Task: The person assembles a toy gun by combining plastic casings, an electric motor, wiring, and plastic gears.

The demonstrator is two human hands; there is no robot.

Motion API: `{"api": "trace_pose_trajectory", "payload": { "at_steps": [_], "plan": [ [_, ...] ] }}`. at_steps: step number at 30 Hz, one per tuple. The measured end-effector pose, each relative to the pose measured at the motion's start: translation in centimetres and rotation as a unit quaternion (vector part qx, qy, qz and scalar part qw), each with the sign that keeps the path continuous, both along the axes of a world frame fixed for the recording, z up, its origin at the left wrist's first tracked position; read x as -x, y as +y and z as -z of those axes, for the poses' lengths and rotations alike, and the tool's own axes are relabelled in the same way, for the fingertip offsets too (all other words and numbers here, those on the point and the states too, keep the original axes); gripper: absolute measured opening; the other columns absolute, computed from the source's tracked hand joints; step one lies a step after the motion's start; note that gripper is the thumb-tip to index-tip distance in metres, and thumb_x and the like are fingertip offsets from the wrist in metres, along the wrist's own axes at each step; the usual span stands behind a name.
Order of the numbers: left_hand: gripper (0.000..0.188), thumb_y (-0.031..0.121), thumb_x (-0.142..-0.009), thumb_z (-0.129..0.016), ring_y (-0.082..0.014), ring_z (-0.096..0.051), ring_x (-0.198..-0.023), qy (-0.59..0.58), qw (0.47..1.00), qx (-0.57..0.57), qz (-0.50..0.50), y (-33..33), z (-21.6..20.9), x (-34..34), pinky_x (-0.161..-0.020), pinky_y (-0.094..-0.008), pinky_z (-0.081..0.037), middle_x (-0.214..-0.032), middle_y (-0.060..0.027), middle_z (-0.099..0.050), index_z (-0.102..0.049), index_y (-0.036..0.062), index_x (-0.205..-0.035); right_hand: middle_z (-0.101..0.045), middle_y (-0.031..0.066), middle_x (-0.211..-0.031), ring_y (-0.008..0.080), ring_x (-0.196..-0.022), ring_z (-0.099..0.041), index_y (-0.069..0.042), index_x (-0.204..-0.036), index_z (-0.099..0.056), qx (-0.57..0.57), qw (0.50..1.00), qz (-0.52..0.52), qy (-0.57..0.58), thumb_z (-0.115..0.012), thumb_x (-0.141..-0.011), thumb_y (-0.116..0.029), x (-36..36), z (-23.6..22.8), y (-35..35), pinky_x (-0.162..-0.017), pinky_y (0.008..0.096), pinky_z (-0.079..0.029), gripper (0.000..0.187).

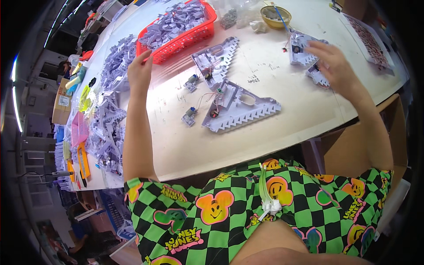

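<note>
My left hand [140,73] is raised beside the near left corner of a red plastic basket [182,44] heaped with small grey plastic parts. Its fingers are pressed together; whatever they hold, if anything, is hidden. At the right, my right hand [333,66] hangs over a grey toothed plastic housing [298,47], fingers stretched and apart, hiding part of it. Mid-table lie two more toothed housing halves, a farther one [215,62] and a nearer one [240,108]. Thin wires link them to small grey modules, one [191,82] beside the farther half and another [189,116] beside the nearer.
Grey plastic parts [117,66] pile along the left side. A yellowish bowl [275,17] with a thin blue rod across it stands at the back. At the far right lies a tray [369,42] of small brownish pieces. A cardboard box [353,141] stands below the table's right edge.
</note>
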State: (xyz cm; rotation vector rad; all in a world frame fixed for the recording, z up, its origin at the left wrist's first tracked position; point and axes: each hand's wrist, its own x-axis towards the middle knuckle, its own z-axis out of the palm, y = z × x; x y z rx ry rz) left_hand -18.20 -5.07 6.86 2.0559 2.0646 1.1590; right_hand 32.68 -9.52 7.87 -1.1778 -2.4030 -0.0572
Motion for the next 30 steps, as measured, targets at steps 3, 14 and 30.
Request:
{"api": "trace_pose_trajectory", "payload": {
  "at_steps": [3, 14, 30],
  "plan": [
    [0.029, 0.021, -0.082, -0.064, -0.0207, -0.066, -0.083, 0.037, 0.999, 0.002, 0.009, 5.5, 0.5, 1.0, -0.076, -0.0313, -0.049, -0.095, -0.0118, -0.069, -0.068, 0.0095, -0.108, -0.057, 0.0092, -0.123, 0.0263, -0.110, -0.055, -0.007, -0.112, -0.061, 0.004, 0.989, -0.145, 0.007, -0.055, -0.078, 0.002, 7.3, 0.4, -0.3, -0.098, 0.0416, -0.038, 0.036],
    [0.039, 0.024, -0.078, -0.071, -0.0199, -0.065, -0.085, 0.071, 0.970, 0.212, 0.090, 18.2, 2.0, -2.5, -0.080, -0.0307, -0.048, -0.094, -0.0129, -0.069, -0.066, 0.0045, -0.111, -0.066, 0.0045, -0.105, 0.0232, -0.093, -0.063, -0.012, -0.098, -0.067, 0.019, 0.938, -0.269, 0.219, -0.061, -0.074, -0.001, 15.6, 3.1, 1.9, -0.087, 0.0369, -0.047, 0.027],
    [0.028, 0.016, -0.087, -0.065, -0.0115, -0.064, -0.074, -0.463, 0.823, 0.261, 0.199, 3.0, 0.7, -11.0, -0.070, -0.0235, -0.053, -0.088, -0.0058, -0.067, -0.063, 0.0011, -0.111, -0.064, 0.0132, -0.102, 0.0288, -0.088, -0.062, -0.007, -0.115, -0.060, 0.003, 0.917, -0.160, 0.366, -0.065, -0.082, -0.009, 13.3, 7.4, 5.6, -0.077, 0.0336, -0.050, 0.033]
  ]
}}
